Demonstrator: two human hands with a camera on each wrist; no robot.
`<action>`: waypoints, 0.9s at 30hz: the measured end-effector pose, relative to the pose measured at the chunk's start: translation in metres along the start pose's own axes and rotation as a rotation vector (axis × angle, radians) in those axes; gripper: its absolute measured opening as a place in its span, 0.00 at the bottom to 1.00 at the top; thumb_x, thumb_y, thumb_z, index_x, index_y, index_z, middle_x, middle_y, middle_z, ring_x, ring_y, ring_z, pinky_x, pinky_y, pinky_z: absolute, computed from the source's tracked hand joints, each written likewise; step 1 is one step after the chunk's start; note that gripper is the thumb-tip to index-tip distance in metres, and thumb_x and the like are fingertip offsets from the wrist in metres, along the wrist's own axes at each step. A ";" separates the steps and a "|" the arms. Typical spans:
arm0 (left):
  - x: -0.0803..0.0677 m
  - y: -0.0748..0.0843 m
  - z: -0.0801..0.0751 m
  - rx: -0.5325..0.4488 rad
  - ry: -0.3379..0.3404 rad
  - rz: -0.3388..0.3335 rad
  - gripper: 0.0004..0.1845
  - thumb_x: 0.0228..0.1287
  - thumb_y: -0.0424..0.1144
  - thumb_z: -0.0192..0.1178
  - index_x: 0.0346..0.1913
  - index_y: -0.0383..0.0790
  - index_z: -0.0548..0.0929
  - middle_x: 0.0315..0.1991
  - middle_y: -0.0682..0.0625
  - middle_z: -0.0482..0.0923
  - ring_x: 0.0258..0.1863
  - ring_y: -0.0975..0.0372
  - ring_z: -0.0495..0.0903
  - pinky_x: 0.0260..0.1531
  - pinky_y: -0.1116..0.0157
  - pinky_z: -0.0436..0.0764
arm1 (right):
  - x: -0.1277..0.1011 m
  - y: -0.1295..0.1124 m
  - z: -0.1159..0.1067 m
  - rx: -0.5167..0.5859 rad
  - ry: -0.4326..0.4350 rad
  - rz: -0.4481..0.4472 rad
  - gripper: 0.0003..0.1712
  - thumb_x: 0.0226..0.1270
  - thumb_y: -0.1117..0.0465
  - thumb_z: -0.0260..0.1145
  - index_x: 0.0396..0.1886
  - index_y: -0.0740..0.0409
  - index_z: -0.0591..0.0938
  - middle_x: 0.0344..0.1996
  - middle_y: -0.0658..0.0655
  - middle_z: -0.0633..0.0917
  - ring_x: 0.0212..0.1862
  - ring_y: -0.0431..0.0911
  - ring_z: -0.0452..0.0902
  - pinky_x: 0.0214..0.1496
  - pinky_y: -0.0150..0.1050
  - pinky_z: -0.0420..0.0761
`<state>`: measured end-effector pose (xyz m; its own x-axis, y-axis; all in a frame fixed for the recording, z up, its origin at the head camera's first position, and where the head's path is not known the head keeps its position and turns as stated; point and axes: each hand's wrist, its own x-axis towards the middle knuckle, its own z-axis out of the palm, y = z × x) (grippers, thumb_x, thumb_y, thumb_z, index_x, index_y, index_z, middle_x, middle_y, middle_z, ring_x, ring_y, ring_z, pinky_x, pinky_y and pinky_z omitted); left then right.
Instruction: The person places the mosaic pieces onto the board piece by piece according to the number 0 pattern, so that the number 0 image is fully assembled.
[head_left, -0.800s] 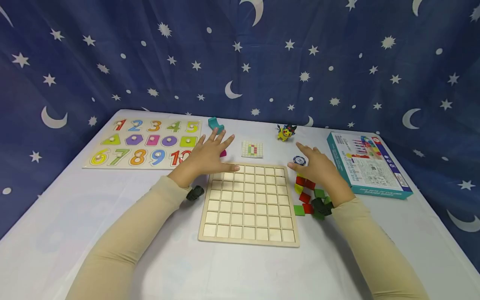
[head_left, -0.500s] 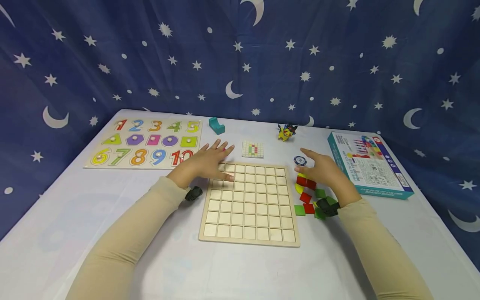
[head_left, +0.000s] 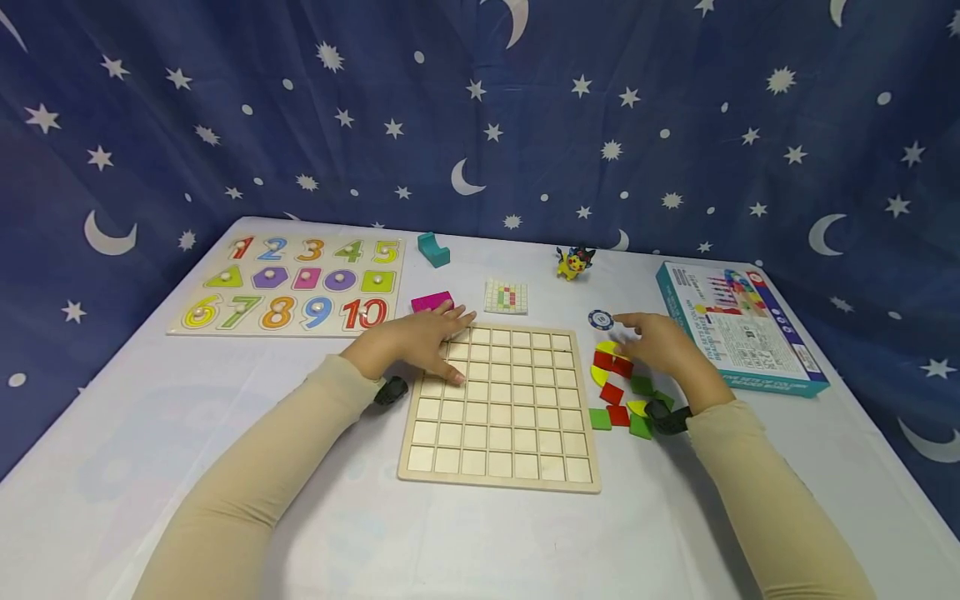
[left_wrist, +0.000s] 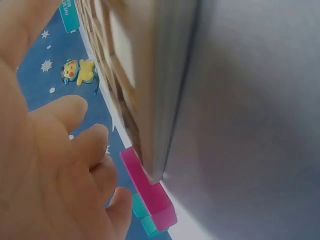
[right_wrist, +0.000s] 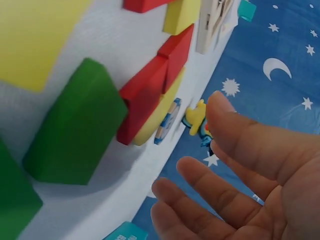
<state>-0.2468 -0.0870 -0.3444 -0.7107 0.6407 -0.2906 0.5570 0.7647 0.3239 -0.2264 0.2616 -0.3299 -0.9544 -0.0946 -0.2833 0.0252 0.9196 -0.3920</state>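
Resting beside right hand (head_left: 660, 346): red block (head_left: 611, 363).

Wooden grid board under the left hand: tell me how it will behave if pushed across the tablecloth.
The pale wooden grid board looks stiff and flat, so it should probably slide as one piece rather than bend. Lying low and wide on the white tablecloth, it seems unlikely to tip. The left hand rests on its far left corner, so a push there may turn it.
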 end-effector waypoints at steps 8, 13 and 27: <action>-0.001 -0.001 0.001 -0.039 -0.070 -0.029 0.55 0.48 0.60 0.66 0.73 0.46 0.45 0.74 0.46 0.38 0.73 0.52 0.31 0.69 0.49 0.44 | 0.007 0.000 0.002 -0.014 -0.046 0.014 0.28 0.61 0.63 0.62 0.63 0.60 0.71 0.54 0.68 0.75 0.50 0.58 0.69 0.53 0.53 0.74; -0.001 -0.001 0.001 -0.064 -0.105 -0.038 0.54 0.49 0.58 0.66 0.73 0.46 0.45 0.74 0.46 0.36 0.73 0.53 0.31 0.70 0.50 0.43 | 0.016 0.000 0.004 -0.033 -0.090 -0.028 0.26 0.61 0.67 0.60 0.61 0.60 0.73 0.53 0.68 0.75 0.47 0.56 0.69 0.53 0.51 0.75; -0.002 -0.003 0.001 -0.070 -0.136 -0.017 0.56 0.48 0.58 0.67 0.73 0.44 0.45 0.74 0.46 0.34 0.73 0.53 0.30 0.70 0.50 0.42 | 0.026 -0.001 0.009 -0.056 -0.133 -0.102 0.26 0.57 0.76 0.53 0.56 0.60 0.77 0.54 0.67 0.74 0.49 0.57 0.68 0.59 0.55 0.70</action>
<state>-0.2473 -0.0906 -0.3454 -0.6523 0.6346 -0.4145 0.5105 0.7720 0.3786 -0.2484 0.2546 -0.3450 -0.9031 -0.2346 -0.3597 -0.0898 0.9223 -0.3760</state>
